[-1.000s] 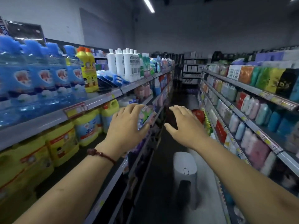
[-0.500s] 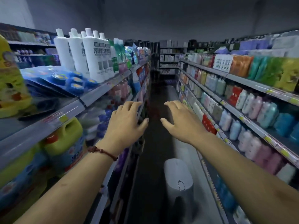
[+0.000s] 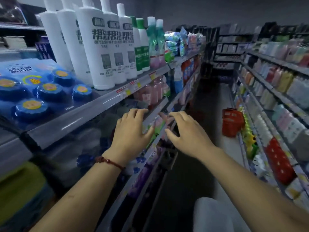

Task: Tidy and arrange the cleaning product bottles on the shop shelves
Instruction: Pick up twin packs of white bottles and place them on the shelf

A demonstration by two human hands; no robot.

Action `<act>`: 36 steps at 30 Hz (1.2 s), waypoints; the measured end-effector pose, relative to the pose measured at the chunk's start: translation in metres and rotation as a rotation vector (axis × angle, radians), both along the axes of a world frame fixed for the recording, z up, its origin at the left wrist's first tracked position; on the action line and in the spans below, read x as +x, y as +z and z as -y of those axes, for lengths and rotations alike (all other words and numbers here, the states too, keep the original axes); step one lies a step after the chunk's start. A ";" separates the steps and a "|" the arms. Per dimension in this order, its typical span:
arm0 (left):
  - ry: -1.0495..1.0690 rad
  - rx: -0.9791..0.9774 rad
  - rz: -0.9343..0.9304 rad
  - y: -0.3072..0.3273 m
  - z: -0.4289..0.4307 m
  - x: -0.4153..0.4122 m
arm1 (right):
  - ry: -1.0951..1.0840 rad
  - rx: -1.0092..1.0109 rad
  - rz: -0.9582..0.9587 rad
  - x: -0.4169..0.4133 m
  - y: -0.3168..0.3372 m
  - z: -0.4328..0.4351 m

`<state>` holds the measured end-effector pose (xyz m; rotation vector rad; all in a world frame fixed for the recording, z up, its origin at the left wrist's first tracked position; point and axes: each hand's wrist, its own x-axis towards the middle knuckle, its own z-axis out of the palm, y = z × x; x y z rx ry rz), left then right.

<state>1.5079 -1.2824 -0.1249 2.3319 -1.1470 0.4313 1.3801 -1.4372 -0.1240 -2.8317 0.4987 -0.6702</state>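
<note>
Dim shop aisle, dark floor, grey metal shelves (image 3: 93, 113) on L & R. On the top L shelf, white bottles (image 3: 100, 47) w/ big dark Chinese characters stand upright in a row. Green-capped bottles (image 3: 142, 47) stand just beyond them, and a blue pack of round blocks (image 3: 33, 87) lies beside them. Red/yellow price tags (image 3: 124, 93) sit on the shelf edge. My left hand (image 3: 132, 131) & right hand (image 3: 187, 133) have fingers spread and hold nothing. They're near each other but apart, at the edge of the next shelf down. The white bottles are above & left of my left hand. Red basket (image 3: 232, 121) on floor, R side.

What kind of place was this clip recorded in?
A shop aisle, likely a supermarket's household section: white bottles above shelf-edge price tags, stocked shelving on both sides, a red shopping basket in the aisle.
</note>
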 end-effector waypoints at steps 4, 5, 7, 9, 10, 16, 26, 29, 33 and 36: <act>0.080 -0.003 0.009 -0.004 0.031 0.039 | 0.077 0.035 0.020 0.062 -0.007 0.037; 0.100 -0.003 0.015 -0.005 0.038 0.048 | 0.091 0.038 0.025 0.075 -0.009 0.045; 0.143 0.004 0.018 -0.010 0.051 0.063 | 0.111 0.019 0.038 0.098 -0.015 0.059; 0.160 0.003 -0.008 -0.015 0.061 0.077 | 0.120 0.008 0.051 0.115 -0.020 0.071; 0.159 -0.011 -0.030 -0.018 0.063 0.082 | 0.132 0.008 0.056 0.124 -0.021 0.075; 0.085 -0.135 -0.100 -0.029 0.085 0.114 | 0.212 0.017 0.067 0.177 -0.029 0.103; 0.260 -0.295 -0.085 -0.046 0.160 0.174 | 0.502 -0.075 0.047 0.300 -0.048 0.188; 0.564 -0.127 0.176 -0.058 0.168 0.191 | 0.653 -0.129 0.094 0.334 -0.060 0.210; 0.697 -0.043 0.192 -0.069 0.173 0.206 | 0.866 -0.138 0.162 0.368 -0.081 0.222; 0.768 -0.025 0.259 -0.077 0.175 0.206 | 0.945 -0.181 0.183 0.380 -0.091 0.218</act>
